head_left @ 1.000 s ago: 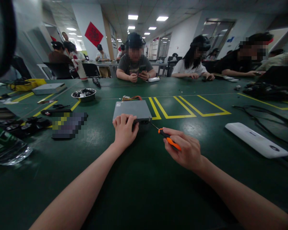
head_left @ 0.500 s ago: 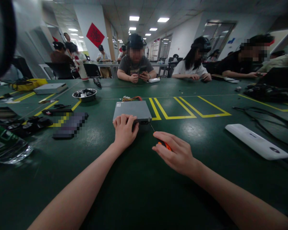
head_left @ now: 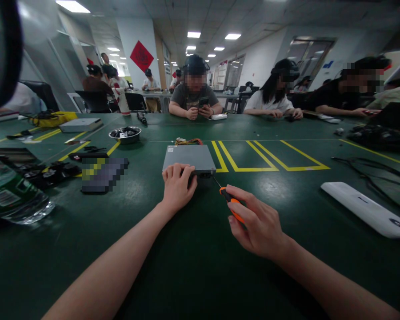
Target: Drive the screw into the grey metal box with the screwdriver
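A flat grey metal box (head_left: 190,158) with a white label and coloured wires at its back lies on the green table. My left hand (head_left: 178,186) grips its near edge, fingers on top and thumb at the front side. An orange and black screwdriver (head_left: 235,206) is held between the fingers of my right hand (head_left: 256,222), right of the box. Its thin shaft points up and left, with the tip at the box's near right corner; whether it touches a screw is too small to tell.
A metal bowl (head_left: 125,134) of small parts stands behind on the left. A bottle (head_left: 13,191) and dark phone-like slab (head_left: 103,178) lie left. At right are a white device (head_left: 366,209) and black cables (head_left: 370,171). People sit across the table (head_left: 193,249).
The view has tilted up and shifted a little left. My right hand's fingers have opened slightly around the screwdriver, showing more of its handle. My left hand stays on the box.
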Action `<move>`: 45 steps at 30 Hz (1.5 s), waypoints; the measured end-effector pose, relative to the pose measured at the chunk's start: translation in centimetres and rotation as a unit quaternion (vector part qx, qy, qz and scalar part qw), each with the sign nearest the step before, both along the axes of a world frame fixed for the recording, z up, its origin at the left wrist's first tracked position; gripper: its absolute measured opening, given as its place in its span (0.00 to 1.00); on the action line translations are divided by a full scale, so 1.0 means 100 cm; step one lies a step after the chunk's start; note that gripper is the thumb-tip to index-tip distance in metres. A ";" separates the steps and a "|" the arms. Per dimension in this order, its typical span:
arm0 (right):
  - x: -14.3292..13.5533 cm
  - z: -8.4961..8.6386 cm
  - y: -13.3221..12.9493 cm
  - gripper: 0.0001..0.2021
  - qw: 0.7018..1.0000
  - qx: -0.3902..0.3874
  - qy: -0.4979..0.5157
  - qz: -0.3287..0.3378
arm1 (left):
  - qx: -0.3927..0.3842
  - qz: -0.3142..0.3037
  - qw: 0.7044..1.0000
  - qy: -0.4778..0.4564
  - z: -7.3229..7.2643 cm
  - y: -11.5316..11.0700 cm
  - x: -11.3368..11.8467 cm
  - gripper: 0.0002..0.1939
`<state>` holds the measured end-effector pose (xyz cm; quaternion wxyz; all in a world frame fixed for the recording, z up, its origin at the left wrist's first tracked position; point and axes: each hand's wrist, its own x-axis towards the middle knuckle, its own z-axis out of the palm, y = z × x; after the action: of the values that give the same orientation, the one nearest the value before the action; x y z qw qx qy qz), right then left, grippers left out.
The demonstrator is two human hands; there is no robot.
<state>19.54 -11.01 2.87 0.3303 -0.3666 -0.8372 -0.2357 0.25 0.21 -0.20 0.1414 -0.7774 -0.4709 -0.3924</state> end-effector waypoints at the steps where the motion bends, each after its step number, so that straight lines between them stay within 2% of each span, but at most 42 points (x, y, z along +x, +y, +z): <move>1: 0.000 0.000 0.000 0.11 1.000 -0.002 -0.003 -0.001 | -0.001 -0.001 1.000 -0.001 0.000 0.000 0.000 0.12; 4: 0.002 0.000 0.001 0.13 1.000 0.021 -0.014 0.000 | -0.007 -0.005 1.000 -0.001 0.001 -0.001 0.000 0.12; 7: 0.004 0.000 0.002 0.11 0.999 0.033 -0.013 0.002 | -0.009 -0.005 1.000 0.000 0.001 -0.001 0.000 0.12; 11: 0.003 0.000 0.002 0.10 1.000 0.015 -0.002 0.017 | -0.008 -0.004 1.000 0.002 0.001 -0.001 0.000 0.12; 16: -0.003 0.000 0.000 0.15 0.998 -0.014 -0.039 0.047 | -0.006 -0.004 1.000 -0.001 0.000 -0.001 0.000 0.12; 22: 0.001 0.004 0.001 0.09 0.999 0.045 -0.006 -0.004 | -0.004 -0.005 1.000 0.003 0.000 -0.001 0.000 0.13; 25: 0.001 0.004 0.001 0.09 1.000 0.019 0.011 -0.007 | -0.004 -0.006 1.000 0.001 0.000 -0.001 0.000 0.13; 28: -0.002 0.002 0.000 0.11 1.000 -0.018 0.003 0.020 | -0.004 -0.006 1.000 -0.002 0.000 -0.001 0.000 0.13; 31: -0.001 0.001 -0.001 0.13 0.999 -0.007 -0.026 0.038 | -0.006 -0.008 1.000 0.001 0.000 -0.002 -0.001 0.13; 35: 0.002 0.006 -0.001 0.10 0.999 0.040 0.000 -0.008 | -0.011 -0.009 1.000 0.001 0.001 -0.002 -0.001 0.13; 39: -0.004 0.010 -0.006 0.10 0.997 0.023 0.014 -0.076 | -0.012 -0.008 1.000 -0.006 0.000 -0.002 0.000 0.13; 45: -0.010 0.009 -0.013 0.14 0.997 0.031 -0.046 -0.060 | -0.007 -0.007 1.000 0.000 0.000 -0.002 0.000 0.13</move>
<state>18.58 -12.33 3.79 0.2875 -0.3947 -0.8202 -0.2981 0.22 0.06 -0.21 0.1328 -0.7818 -0.4680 -0.3900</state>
